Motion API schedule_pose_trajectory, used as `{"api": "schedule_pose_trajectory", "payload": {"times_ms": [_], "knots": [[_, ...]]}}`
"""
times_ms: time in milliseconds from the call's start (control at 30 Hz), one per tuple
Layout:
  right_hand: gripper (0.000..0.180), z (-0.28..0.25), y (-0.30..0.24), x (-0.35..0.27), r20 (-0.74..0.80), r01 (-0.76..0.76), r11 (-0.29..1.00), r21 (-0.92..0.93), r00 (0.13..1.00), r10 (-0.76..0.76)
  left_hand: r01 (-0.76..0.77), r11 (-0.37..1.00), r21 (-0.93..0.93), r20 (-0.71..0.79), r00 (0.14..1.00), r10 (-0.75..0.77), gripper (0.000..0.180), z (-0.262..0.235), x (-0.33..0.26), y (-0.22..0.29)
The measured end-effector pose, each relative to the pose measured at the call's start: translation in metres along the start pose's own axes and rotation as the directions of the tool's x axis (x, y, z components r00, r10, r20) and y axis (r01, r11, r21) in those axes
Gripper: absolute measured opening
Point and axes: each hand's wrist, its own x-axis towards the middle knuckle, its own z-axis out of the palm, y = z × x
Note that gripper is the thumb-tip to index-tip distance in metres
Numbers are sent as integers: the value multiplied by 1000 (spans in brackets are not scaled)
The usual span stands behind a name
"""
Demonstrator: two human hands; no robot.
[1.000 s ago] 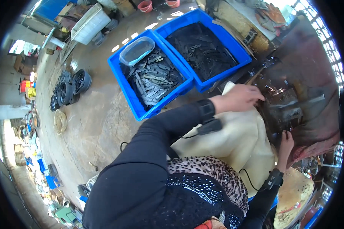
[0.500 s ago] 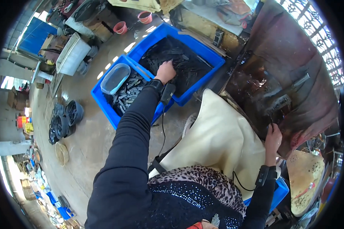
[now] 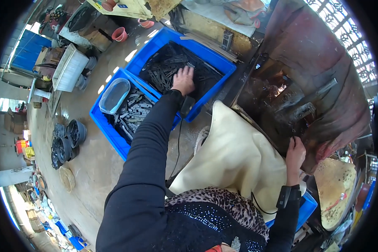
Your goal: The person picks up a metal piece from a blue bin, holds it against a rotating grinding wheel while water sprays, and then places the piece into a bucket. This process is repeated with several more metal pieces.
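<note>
Dark strips (image 3: 157,77) are lying close, likely for easy reach; your left hand (image 3: 184,81), fingers apart, is reaching over them; whether your right hand (image 3: 295,153) is gripping, I can't tell.

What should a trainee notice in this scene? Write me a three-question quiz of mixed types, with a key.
1. True or false: the clear plastic tub sits in the left blue crate, and the left hand is over the adjoining blue crate.
2. Multiple choice: the flat strips beside the left hand look (A) red, (B) dark grey, (C) white.
3. Which hand is closer to the cream apron?

Key: 1. True. 2. B. 3. The right hand.
</note>
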Motion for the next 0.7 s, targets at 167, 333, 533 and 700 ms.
{"api": "schedule_pose_trajectory", "payload": {"times_ms": [167, 333, 533, 700], "knots": [[21, 2, 2, 1, -4, 11, 1000, -5, 1000, -11, -165, 986, -36, 177, 970, 169, 65, 13, 4, 41], [21, 0, 2, -3, 4, -2, 1000, 2, 1000, 2, -230, 973, -23, 242, 943, 229, 62, 16, 3, 52], [20, -4, -4, 0, 5, -10, 1000, 15, 1000, 10, -395, 917, 44, 226, 899, 376, 48, 5, -7, 34], [20, -9, -10, 0, 2, 3, 1000, 2, 1000, -3, -473, 815, 333, 364, 862, 352, 27, -6, -15, 23]]}}
